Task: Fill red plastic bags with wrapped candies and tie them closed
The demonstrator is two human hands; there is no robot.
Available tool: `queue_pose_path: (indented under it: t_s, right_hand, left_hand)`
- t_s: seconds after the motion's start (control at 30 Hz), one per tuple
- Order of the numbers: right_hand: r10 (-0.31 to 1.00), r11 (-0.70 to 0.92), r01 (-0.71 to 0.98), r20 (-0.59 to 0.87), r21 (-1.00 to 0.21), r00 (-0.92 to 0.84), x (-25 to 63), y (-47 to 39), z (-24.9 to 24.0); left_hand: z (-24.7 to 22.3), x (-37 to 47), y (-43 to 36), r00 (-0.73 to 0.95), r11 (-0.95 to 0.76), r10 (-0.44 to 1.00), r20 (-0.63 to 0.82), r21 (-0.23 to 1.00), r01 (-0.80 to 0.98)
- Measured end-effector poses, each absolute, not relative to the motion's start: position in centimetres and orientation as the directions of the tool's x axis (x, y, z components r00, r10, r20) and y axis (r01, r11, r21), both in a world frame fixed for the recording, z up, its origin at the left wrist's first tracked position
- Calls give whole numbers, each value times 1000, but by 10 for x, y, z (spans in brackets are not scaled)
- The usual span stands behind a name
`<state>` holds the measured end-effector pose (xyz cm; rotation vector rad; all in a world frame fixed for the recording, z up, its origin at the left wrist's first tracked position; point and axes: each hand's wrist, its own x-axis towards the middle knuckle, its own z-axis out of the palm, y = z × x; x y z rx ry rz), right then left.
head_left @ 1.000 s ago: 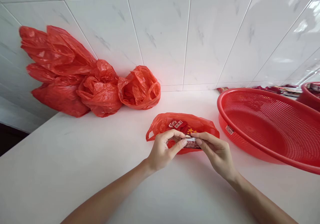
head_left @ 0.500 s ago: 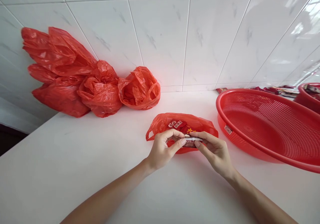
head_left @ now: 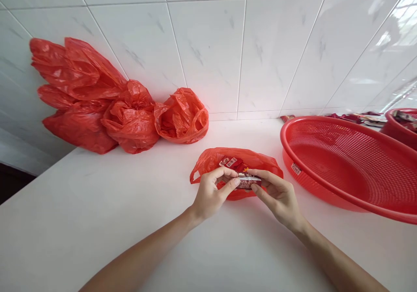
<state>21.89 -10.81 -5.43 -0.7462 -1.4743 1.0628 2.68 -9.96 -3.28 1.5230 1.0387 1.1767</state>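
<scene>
Between the fingertips of both hands is a small dark-red snack packet (head_left: 248,182) with white print and a pale seam across it. My left hand (head_left: 213,190) pinches its left end, and my right hand (head_left: 276,195) pinches its right end. Under and behind the packet, an open red plastic bag (head_left: 208,157) lies on the white table (head_left: 130,209). Inside the bag, another dark-red packet (head_left: 239,164) with yellow and white lettering shows; my fingers and the held packet cover part of it.
Several bunched red plastic bags (head_left: 130,122) lean on the tiled wall at the back left. A big red perforated basket (head_left: 329,166) stands close on the right. Behind it are loose wrappers (head_left: 355,118) and a second red basket (head_left: 391,129) holding things.
The held packet has tilted so more of its printed face shows below the pale seam. Both hands keep their grip and have barely shifted.
</scene>
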Motion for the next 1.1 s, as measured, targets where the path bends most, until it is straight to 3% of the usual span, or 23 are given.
queue_pose_path:
  t_s: [0.3,0.53,1.1]
  right_hand:
    - [898,388,-96,400,-916,-182,218,-110,-52]
    - [936,300,-89,311,-950,-168,217,-111,-53]
    - [954,208,-173,239,-963,-180,217,-110,-48]
  left_hand:
    - [-35,26,-98,194,-204,963,189,977,64]
    - [-36,27,-100,213,-214,958,193,974,80]
    - [-35,29,-98,204,-88,975,93,996,-33]
